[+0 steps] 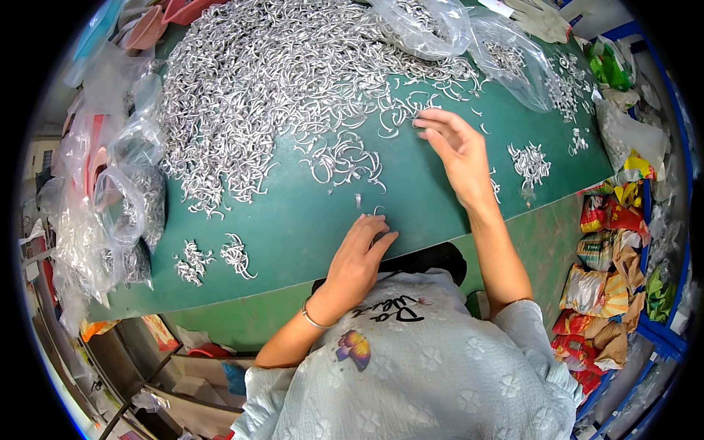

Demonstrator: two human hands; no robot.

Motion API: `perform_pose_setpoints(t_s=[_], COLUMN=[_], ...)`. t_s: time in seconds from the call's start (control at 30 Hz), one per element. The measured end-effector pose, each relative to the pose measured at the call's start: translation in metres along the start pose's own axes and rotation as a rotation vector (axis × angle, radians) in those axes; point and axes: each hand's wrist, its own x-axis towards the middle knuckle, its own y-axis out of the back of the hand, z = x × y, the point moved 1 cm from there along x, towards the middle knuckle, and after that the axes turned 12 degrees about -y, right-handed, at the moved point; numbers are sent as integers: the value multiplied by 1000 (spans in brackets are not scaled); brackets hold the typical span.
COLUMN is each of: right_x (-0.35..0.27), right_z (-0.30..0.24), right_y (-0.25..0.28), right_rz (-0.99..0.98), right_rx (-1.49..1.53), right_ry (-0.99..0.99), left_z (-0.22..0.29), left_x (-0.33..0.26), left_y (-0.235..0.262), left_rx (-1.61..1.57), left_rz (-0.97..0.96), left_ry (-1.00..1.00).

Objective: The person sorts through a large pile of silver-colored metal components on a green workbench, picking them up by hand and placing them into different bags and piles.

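Observation:
A broad heap of small curved silvery pieces (249, 81) covers the far left and middle of the green table (293, 249). My left hand (353, 257) rests low by the table's near edge, fingers curled down; a small curved piece (378, 210) shows at its fingertips, and the inside of the hand is hidden. At the right border of the heap is my right hand (460, 152), thumb and fingers stretched apart beside loose pieces (396, 117). Between the hands and the heap lies a smaller cluster of pieces (343, 160).
Small piles (193, 262) sit front left, and another pile (529, 165) lies right. Clear plastic bags (132, 205) of pieces crowd the left edge; an opened bag (513, 62) lies far right. A blue rack (653, 323) with colourful packages (598, 290) stands beyond the right side.

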Motion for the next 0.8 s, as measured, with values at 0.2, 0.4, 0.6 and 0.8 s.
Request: perform_pose_setpoints(t_s=[0.2, 0.4, 0.6, 0.8], right_x=[-30, -13, -23, -45], right_z=[-4, 9, 7, 14], right_y=[-17, -15, -16, -21], right_rz=[-37, 107, 97, -41], right_rx=[-623, -1003, -859, -927], right_ry=[341, 481, 471, 344], left_z=[1, 2, 9, 1], left_x=[-11, -15, -11, -20], left_y=[2, 6, 12, 3], left_rx=[17, -21, 89, 9], left_rz=[38, 35, 64, 39], left_ry=[26, 14, 69, 117])
